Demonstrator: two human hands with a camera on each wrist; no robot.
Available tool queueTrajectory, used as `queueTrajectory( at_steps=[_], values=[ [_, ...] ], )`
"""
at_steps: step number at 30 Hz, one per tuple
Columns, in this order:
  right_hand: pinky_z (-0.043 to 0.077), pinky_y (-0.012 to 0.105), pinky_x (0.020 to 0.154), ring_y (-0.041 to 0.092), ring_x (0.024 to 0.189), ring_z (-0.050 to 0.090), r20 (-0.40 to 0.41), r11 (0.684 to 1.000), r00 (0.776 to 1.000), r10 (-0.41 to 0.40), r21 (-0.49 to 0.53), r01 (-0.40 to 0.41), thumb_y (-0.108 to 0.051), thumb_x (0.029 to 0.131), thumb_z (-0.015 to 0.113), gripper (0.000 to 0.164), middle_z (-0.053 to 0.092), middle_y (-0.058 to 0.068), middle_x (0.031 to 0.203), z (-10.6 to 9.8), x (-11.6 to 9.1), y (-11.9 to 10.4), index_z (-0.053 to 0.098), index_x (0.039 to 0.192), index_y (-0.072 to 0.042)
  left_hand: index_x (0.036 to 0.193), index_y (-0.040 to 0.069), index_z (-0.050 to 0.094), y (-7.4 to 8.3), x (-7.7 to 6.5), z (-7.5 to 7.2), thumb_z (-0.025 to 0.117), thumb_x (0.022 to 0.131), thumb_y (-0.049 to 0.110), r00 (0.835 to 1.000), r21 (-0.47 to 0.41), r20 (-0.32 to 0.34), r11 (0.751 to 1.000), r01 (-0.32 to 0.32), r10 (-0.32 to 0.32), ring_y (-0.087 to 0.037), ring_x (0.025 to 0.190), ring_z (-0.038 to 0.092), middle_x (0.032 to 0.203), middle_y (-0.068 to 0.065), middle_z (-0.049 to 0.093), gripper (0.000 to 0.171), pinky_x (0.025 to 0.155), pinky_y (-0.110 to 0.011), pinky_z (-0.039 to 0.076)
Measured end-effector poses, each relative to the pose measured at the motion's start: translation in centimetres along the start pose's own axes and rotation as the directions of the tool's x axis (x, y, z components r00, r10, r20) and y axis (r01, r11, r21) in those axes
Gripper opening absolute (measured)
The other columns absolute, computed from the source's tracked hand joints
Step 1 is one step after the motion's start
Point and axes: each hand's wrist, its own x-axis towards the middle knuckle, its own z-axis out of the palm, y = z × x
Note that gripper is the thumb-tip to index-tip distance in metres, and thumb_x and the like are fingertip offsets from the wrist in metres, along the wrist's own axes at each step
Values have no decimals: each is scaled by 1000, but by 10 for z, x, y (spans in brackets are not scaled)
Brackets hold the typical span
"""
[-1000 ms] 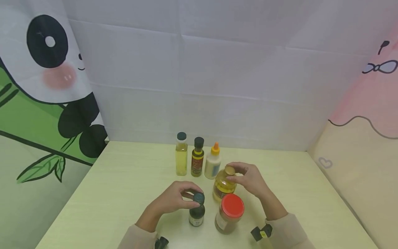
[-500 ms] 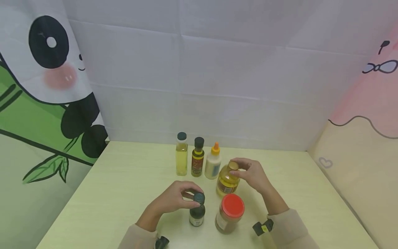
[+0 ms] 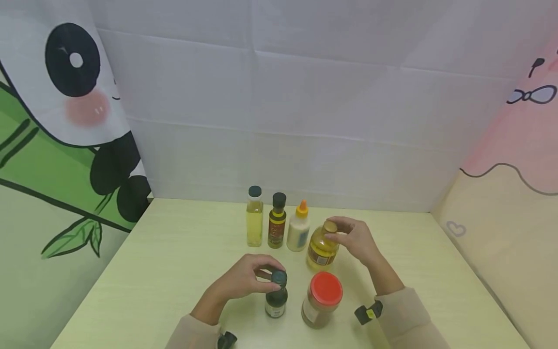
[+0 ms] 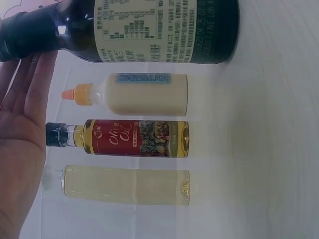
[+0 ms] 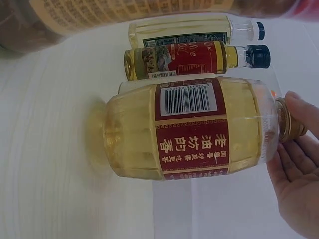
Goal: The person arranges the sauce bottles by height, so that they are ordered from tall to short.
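Note:
My left hand (image 3: 241, 277) pinches the dark cap of a small dark glass bottle (image 3: 276, 304), which stands upright near the front of the table. In the left wrist view its pale printed label (image 4: 144, 27) faces the camera. My right hand (image 3: 356, 242) grips the gold cap of a plump cooking oil bottle (image 3: 321, 253) between thumb and fingers. This bottle of yellow oil has a red label with a barcode (image 5: 188, 99) in the right wrist view. Whether its base touches the table, I cannot tell. A red-lidded jar (image 3: 320, 305) stands between the two forearms, touched by neither hand.
Behind the hands stand a tall bottle of pale oil (image 3: 254, 220), an olive oil bottle (image 3: 276, 225) and a white squeeze bottle (image 3: 298, 231) with an orange tip, side by side. A white cloth backdrop (image 3: 279, 121) hangs at the rear edge of the pale table (image 3: 183, 242).
My right hand has moved the cooking oil bottle back and slightly right, away from the red-lidded jar. The left hand and the dark bottle have stayed in place.

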Motion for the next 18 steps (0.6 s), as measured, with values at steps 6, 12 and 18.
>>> queueTrajectory(
  at_steps=[6, 12, 18],
  values=[
    [45, 50, 96, 32, 113, 59, -23, 999, 999, 30, -12, -30, -18, 80, 82, 48, 68, 11, 115, -2, 5, 2, 65, 122, -2, 109, -2, 67, 2, 0, 0, 74, 85, 5, 1000, -6, -4, 1000, -3, 3, -17, 98, 65, 103, -5, 68, 25, 83, -36, 55],
    [46, 49, 95, 31, 112, 60, -43, 998, 998, 53, -23, -54, -19, 80, 82, 49, 67, 12, 117, -3, 11, 2, 65, 123, -2, 109, -2, 67, -1, 0, 0, 74, 85, 5, 1000, -10, -2, 1000, -2, 2, -17, 98, 65, 103, -5, 67, 25, 83, -36, 54],
    [47, 47, 94, 30, 111, 60, -52, 998, 997, 58, -28, -59, -18, 80, 82, 49, 67, 12, 118, -5, 17, 1, 64, 123, -1, 109, -2, 67, 0, 0, 0, 74, 86, 5, 1000, -6, -3, 1000, -2, 2, -17, 98, 65, 104, -5, 67, 26, 83, -36, 54]
  ],
)
